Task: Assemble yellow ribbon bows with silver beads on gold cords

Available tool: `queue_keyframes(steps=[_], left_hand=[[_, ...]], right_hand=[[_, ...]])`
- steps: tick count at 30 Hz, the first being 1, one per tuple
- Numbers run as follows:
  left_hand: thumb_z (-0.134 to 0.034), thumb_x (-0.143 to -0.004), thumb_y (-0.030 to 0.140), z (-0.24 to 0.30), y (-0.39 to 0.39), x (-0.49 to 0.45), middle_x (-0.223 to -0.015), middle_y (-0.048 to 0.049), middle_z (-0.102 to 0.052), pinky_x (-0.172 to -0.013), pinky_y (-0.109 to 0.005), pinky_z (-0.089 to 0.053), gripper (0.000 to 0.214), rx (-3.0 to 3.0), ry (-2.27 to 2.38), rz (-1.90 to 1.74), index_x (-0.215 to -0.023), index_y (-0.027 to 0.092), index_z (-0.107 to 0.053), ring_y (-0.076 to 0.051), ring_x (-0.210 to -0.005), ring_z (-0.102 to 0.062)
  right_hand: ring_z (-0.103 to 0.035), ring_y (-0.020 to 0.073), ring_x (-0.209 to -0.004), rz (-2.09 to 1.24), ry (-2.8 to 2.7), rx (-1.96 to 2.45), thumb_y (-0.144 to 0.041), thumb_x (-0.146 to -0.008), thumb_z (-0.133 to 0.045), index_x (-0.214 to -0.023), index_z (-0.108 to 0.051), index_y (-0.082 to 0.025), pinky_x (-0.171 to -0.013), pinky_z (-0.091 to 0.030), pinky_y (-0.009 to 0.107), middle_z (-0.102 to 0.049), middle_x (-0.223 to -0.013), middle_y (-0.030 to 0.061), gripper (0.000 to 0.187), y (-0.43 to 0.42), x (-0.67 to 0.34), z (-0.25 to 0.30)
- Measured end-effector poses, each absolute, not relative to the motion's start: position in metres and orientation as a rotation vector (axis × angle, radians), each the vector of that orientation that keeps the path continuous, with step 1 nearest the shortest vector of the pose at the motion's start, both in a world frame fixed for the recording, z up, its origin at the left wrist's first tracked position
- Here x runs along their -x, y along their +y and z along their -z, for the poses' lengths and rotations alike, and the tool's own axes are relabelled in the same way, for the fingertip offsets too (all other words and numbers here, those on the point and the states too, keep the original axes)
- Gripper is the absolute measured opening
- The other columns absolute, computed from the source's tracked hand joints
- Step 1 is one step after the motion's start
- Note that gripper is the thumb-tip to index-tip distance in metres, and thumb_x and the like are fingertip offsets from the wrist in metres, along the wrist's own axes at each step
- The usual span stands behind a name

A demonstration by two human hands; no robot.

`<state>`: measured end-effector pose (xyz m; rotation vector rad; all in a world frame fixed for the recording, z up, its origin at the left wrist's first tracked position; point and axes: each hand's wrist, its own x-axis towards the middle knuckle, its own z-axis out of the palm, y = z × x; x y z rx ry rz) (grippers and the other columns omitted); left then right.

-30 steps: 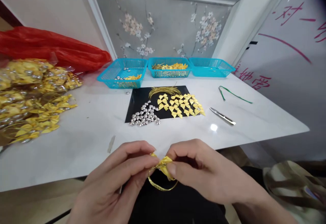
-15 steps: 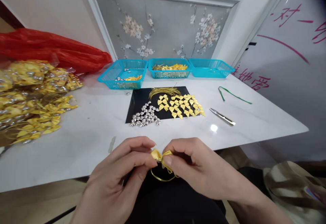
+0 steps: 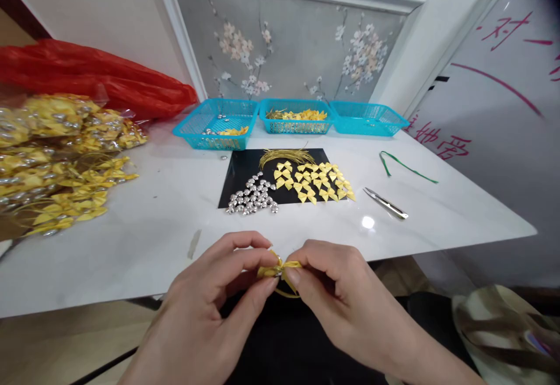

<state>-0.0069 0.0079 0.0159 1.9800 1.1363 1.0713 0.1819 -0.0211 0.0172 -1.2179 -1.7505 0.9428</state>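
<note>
Between my two hands, in front of the table's near edge, is a yellow ribbon bow (image 3: pixel 280 269) with a loop of gold cord (image 3: pixel 286 295) hanging below it. My left hand (image 3: pixel 219 297) pinches the bow's left side between thumb and fingers. On its right side, my right hand (image 3: pixel 336 289) pinches the ribbon with thumb and forefinger. Something small and silvery shows at the bow's middle, partly hidden by the fingers. Beyond the hands, a black mat (image 3: pixel 231 169) holds silver beads (image 3: pixel 251 196), several yellow bows (image 3: pixel 306 176) and a bundle of gold cords (image 3: pixel 284 156).
Three blue baskets (image 3: pixel 214 143) line the wall. Thread snips (image 3: pixel 385 203) and a green ribbon (image 3: pixel 406 167) lie at the right. Bagged yellow bows (image 3: pixel 61 140) and a red bag (image 3: pixel 91 79) fill the left. One loose bead (image 3: pixel 223 157) sits beside the mat.
The bow has been turned between my fingers, and its cord loop shows less. My left thumb has come up against the bow's lower edge. The view has shifted slightly.
</note>
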Motion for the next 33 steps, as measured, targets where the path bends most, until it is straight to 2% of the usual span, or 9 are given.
queue_keyframes(steps=[3,9,14,16,19,21,25,33], left_hand=[[-0.066,-0.086,0.018,-0.019,0.012,0.009,-0.100,0.0034,-0.073,-0.068,-0.013,-0.063,0.019,-2.020,1.141,-1.054,-0.084,0.034,-0.077,-0.012,-0.080,-0.078],[-0.062,-0.089,0.019,-0.022,0.015,0.010,-0.100,0.0017,-0.074,-0.068,-0.018,-0.060,0.019,-2.240,1.149,-1.022,-0.081,0.031,-0.074,-0.014,-0.084,-0.076],[-0.060,-0.090,0.013,-0.026,0.016,0.010,-0.096,0.0044,-0.074,-0.070,-0.015,-0.057,0.024,-2.296,1.039,-0.961,-0.084,0.031,-0.073,-0.010,-0.081,-0.074],[-0.060,-0.090,0.013,-0.029,0.018,0.010,-0.093,0.0047,-0.075,-0.070,-0.016,-0.058,0.025,-2.236,1.008,-0.903,-0.084,0.032,-0.074,-0.011,-0.082,-0.074],[-0.063,-0.087,0.017,-0.030,0.022,0.010,-0.086,0.0037,-0.078,-0.065,-0.018,-0.060,0.020,-2.103,1.037,-0.880,-0.081,0.031,-0.075,-0.014,-0.076,-0.076],[-0.064,-0.086,0.020,-0.029,0.023,0.009,-0.080,0.0036,-0.079,-0.062,-0.019,-0.062,0.016,-2.013,1.083,-0.897,-0.081,0.030,-0.075,-0.015,-0.070,-0.077],[-0.064,-0.085,0.018,-0.024,0.020,0.007,-0.080,0.0063,-0.081,-0.065,-0.016,-0.062,0.017,-1.996,1.120,-0.942,-0.086,0.031,-0.075,-0.013,-0.070,-0.078],[-0.061,-0.087,0.016,-0.020,0.006,0.006,-0.082,0.0088,-0.081,-0.063,-0.018,-0.060,0.021,-2.289,1.220,-1.133,-0.087,0.033,-0.073,-0.012,-0.067,-0.077]], right_hand=[[-0.052,0.0105,-0.066,-0.919,-1.771,1.191,-0.013,-0.098,-0.051,-0.082,-0.064,-0.018,-0.060,-0.039,0.024,-0.061,-0.075,-0.0017,0.021,-0.020,-0.183,-0.018],[-0.038,0.0093,-0.056,-0.997,-1.758,1.294,-0.019,-0.097,-0.051,-0.076,-0.059,-0.019,-0.051,-0.030,0.025,-0.046,-0.062,-0.0064,0.022,-0.019,-0.183,-0.017],[-0.037,0.0092,-0.055,-1.051,-1.807,1.324,-0.019,-0.098,-0.049,-0.073,-0.056,-0.019,-0.049,-0.029,0.025,-0.044,-0.061,-0.0069,0.026,-0.018,-0.187,-0.018],[-0.041,0.0093,-0.056,-0.970,-1.844,1.312,-0.017,-0.097,-0.051,-0.076,-0.058,-0.019,-0.050,-0.032,0.024,-0.048,-0.063,-0.0060,0.022,-0.018,-0.188,-0.019],[-0.051,0.0097,-0.061,-0.666,-1.782,1.255,-0.014,-0.096,-0.056,-0.092,-0.064,-0.019,-0.055,-0.041,0.023,-0.060,-0.080,-0.0017,0.010,-0.019,-0.186,-0.017],[-0.059,0.0109,-0.067,-0.485,-1.747,1.185,-0.011,-0.097,-0.056,-0.099,-0.065,-0.018,-0.061,-0.048,0.023,-0.064,-0.089,0.0015,0.011,-0.021,-0.184,-0.015],[-0.067,0.0151,-0.073,-0.379,-1.809,1.098,-0.011,-0.099,-0.056,-0.097,-0.070,-0.016,-0.068,-0.056,0.026,-0.067,-0.087,0.0050,0.015,-0.023,-0.177,-0.007],[-0.073,0.0204,-0.070,-0.126,-1.952,1.222,-0.006,-0.101,-0.048,-0.095,-0.068,-0.012,-0.066,-0.061,0.032,-0.072,-0.082,0.0083,0.022,-0.026,-0.166,-0.002]])
